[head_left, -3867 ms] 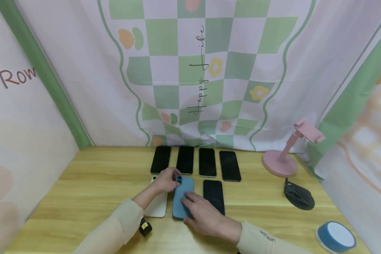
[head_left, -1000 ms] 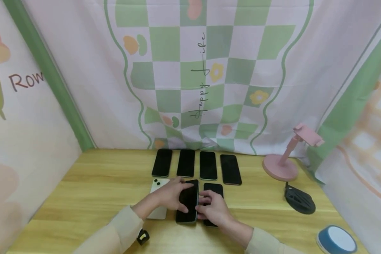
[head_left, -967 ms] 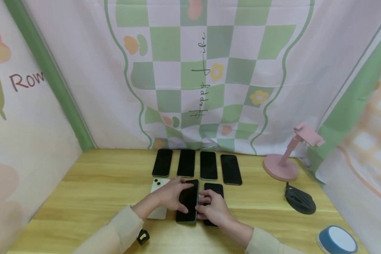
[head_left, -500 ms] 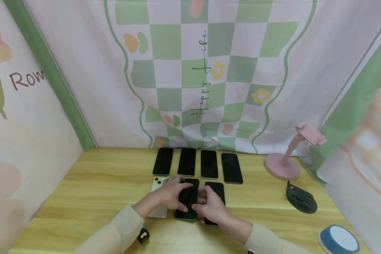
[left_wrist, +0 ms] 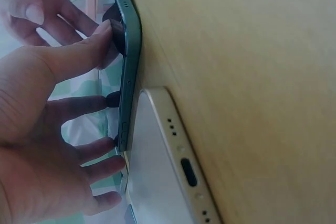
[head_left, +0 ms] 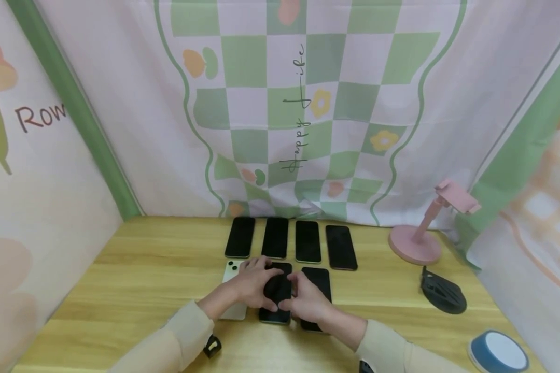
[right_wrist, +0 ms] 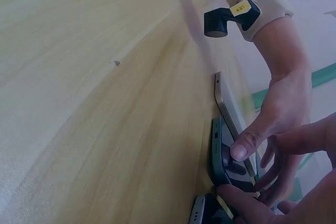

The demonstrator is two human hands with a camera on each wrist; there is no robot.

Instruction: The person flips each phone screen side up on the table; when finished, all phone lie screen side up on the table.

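Observation:
A smartphone with a blue-green frame [head_left: 275, 290] lies screen up on the wooden table, in the middle of the front row. My left hand [head_left: 251, 287] spreads over it from the left, thumb and fingertips touching the glass; the left wrist view shows these contacts on the phone [left_wrist: 128, 72]. At its right side is my right hand [head_left: 310, 300], fingers lightly bent, the tips right at the edge. Partly under my left wrist, a white smartphone [head_left: 228, 272] lies back up. Another black-screened smartphone [head_left: 321, 282] is partly covered by my right hand.
Behind, several dark-screened smartphones [head_left: 308, 241] form a row by the curtain [head_left: 242, 103]. To the right stand a pink phone stand [head_left: 415, 243], a slotted dark grey object [head_left: 443, 292] and a blue round thing with a white top [head_left: 498, 351].
The middle phone was blue back up with camera showing; it now lies screen up. My right hand has shifted slightly along its right edge. The left hand has stayed put over the last second.

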